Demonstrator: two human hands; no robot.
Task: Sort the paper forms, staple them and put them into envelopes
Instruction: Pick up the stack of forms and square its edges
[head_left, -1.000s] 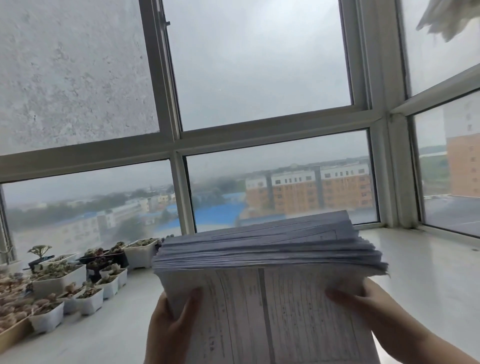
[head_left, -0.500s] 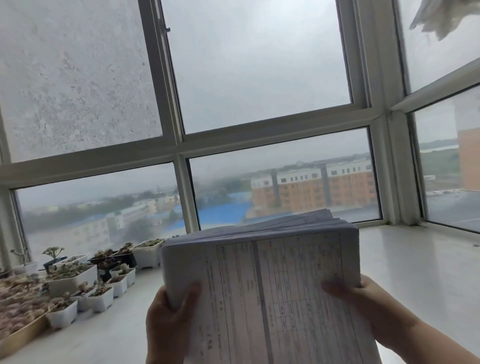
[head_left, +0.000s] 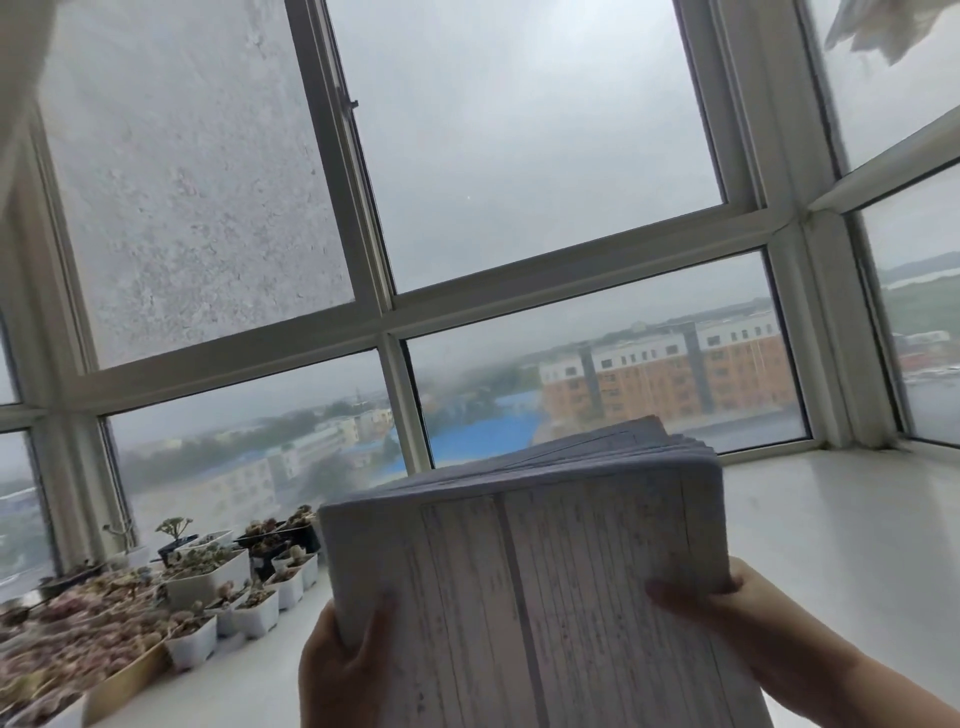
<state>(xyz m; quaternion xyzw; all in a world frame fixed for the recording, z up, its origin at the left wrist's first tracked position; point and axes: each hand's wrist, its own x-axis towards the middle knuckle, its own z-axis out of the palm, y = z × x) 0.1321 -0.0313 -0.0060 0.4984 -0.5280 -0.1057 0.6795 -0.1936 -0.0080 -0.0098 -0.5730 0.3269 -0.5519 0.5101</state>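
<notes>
A thick stack of printed paper forms (head_left: 545, 571) is held upright in front of me, its ruled front sheet facing me and its top edges squared up. My left hand (head_left: 340, 670) grips the stack's lower left side with the thumb across the front sheet. My right hand (head_left: 727, 613) grips the lower right side, thumb on the front and fingers behind. No stapler or envelope is in view.
A white windowsill (head_left: 831, 530) runs under large windows (head_left: 519, 156). Several small white pots of succulents (head_left: 249, 587) crowd the sill's left part, with a tray of plants (head_left: 78, 660) at the far left. Cloth hangs at the top right corner (head_left: 878, 26).
The fanned, flatter stack has been tipped up and squared into a neat block. Both hands keep their grip at the sides. The view has shifted slightly.
</notes>
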